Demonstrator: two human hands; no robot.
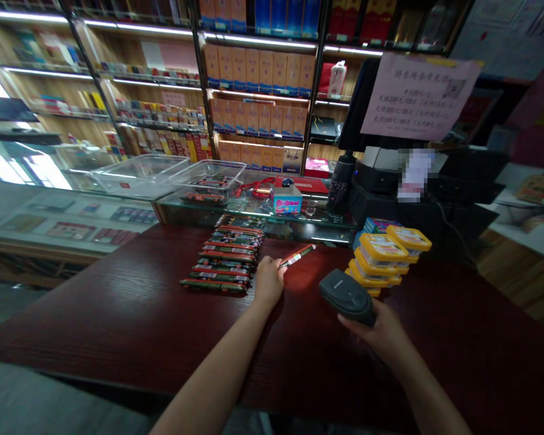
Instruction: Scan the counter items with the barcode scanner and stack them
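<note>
Two bare hands work above a dark red wooden counter [131,326]. The left hand [269,283] pinches the near end of a slim packet [299,256] between closed fingertips, its far end pointing up and to the right. The right hand [383,326] has its fingers wrapped around the handle of a dark barcode scanner [347,295], whose head points toward the packet, well apart from it. A reddish glow lies on the wood between them. Just left of the left hand, a row of similar packets [224,266] lies side by side. Beyond the scanner stand stacked yellow-lidded tubs [383,246]; farther back, a clear bin [229,172] and a small blue-and-pink box [286,202] sit on a glass shelf [254,208]
</note>
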